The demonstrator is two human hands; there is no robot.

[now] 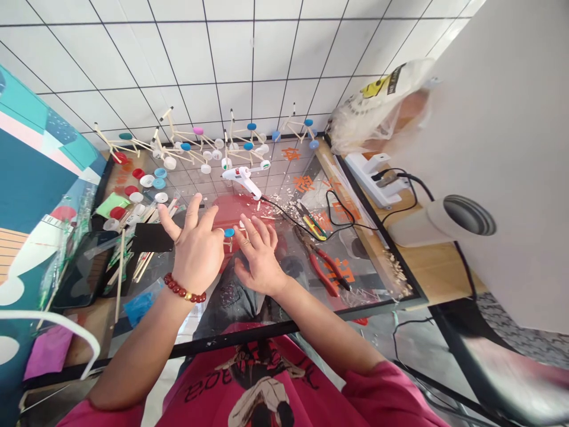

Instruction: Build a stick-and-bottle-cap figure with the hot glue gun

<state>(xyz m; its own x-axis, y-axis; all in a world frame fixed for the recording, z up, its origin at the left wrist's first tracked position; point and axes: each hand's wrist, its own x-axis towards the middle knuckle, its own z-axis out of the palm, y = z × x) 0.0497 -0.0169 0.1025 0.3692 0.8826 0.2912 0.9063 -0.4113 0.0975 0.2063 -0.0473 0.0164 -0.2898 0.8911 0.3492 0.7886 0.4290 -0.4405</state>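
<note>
A small stick piece with a blue cap [229,232] stands between my hands, over the red patch of the glass tabletop. My left hand [198,252] holds it from the left with a curled index finger; its other fingers are spread and its thumb is hidden. My right hand [260,258] is on the other side, fingers apart, the index fingertip close beside the cap. Whether that fingertip touches is unclear. A white glue gun [242,179] lies beyond the hands. Behind it stand several stick models with bottle-cap wheels [205,168].
Red-handled pliers [326,273] and yellow-green cutters [315,226] lie at right, among wood scraps and a black cord. Loose caps [159,183], sticks [120,276], a black card [152,237] and a phone [82,270] are at left. A power strip [376,178] and white cup [422,224] sit far right.
</note>
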